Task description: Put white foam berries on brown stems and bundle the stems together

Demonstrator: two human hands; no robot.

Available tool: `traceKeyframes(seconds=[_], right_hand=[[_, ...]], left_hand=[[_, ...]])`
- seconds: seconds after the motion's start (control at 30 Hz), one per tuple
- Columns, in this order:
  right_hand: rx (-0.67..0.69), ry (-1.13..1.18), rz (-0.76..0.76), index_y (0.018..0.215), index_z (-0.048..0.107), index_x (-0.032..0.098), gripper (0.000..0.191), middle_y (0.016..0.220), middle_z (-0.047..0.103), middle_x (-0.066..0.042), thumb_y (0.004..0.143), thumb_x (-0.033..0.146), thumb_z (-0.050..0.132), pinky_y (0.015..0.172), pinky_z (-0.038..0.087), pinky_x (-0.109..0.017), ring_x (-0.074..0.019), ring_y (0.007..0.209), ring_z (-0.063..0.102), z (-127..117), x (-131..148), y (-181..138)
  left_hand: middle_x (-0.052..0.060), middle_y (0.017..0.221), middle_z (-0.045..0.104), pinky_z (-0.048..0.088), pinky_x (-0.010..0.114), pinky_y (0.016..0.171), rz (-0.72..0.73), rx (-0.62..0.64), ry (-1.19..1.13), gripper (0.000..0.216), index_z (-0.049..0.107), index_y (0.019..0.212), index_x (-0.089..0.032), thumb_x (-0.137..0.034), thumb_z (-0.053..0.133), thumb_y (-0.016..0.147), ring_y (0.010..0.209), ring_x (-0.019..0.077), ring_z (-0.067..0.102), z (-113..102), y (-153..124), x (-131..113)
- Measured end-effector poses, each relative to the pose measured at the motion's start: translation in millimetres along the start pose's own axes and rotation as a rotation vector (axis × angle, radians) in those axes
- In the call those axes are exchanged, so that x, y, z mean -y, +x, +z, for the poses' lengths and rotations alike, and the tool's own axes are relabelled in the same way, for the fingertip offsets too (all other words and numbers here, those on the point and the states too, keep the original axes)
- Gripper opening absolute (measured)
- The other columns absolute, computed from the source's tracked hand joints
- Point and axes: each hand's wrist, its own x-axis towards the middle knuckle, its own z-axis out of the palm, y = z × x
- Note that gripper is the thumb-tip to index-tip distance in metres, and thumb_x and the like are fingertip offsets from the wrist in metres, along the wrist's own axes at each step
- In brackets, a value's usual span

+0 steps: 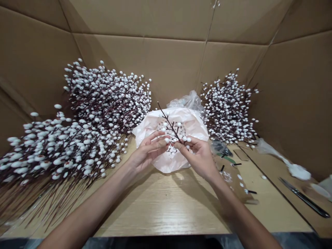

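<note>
My right hand pinches a short dark artificial twig with several white berries on it, its bare end pointing up and to the left. Close beside it, my left hand has thumb and fingers closed at a white berry. Beneath both hands a white plastic bag lies spread wide, and many loose white berries rest in its middle. The hands partly cover the bag's near side.
Bundles of white-berry stems lie at the left, back left and back right. Clear plastic is bunched behind the bag. At right are a cardboard piece, a black-handled blade and a tape roll. Cardboard walls surround the table.
</note>
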Motion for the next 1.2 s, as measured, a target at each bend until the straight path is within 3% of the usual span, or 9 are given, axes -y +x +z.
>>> traceKeyframes(seconds=[0.5,0.8,1.2], right_hand=[[0.043,-0.085,-0.065,0.078,0.066,0.016,0.012,0.075,0.066,-0.003,0.076,0.027,0.062,0.066,0.044,-0.027,-0.0163,0.071,0.058,-1,-3,-1],[0.020,-0.164,-0.112,0.075,0.065,0.015,0.014,0.072,0.065,-0.004,0.077,0.027,0.060,0.064,0.045,-0.028,-0.0169,0.069,0.059,-1,-8,-1],[0.025,-0.195,-0.170,0.081,0.066,0.017,0.010,0.078,0.069,-0.003,0.078,0.020,0.058,0.068,0.046,-0.028,-0.0172,0.074,0.061,-2,-13,-2]], left_hand=[[0.003,0.090,0.069,0.051,0.025,0.080,0.054,0.008,0.067,0.041,0.061,0.091,-0.016,-0.009,0.078,0.055,0.081,0.0137,0.065,-5,1,2],[0.003,0.087,0.067,0.053,0.035,0.083,0.140,-0.009,0.072,0.038,0.062,0.085,-0.014,-0.012,0.081,0.052,0.082,0.0176,0.065,-2,-2,8],[0.002,0.080,0.070,0.057,0.029,0.072,0.186,-0.028,0.097,0.041,0.061,0.079,-0.015,-0.012,0.084,0.045,0.076,0.0158,0.066,0,-1,10]])
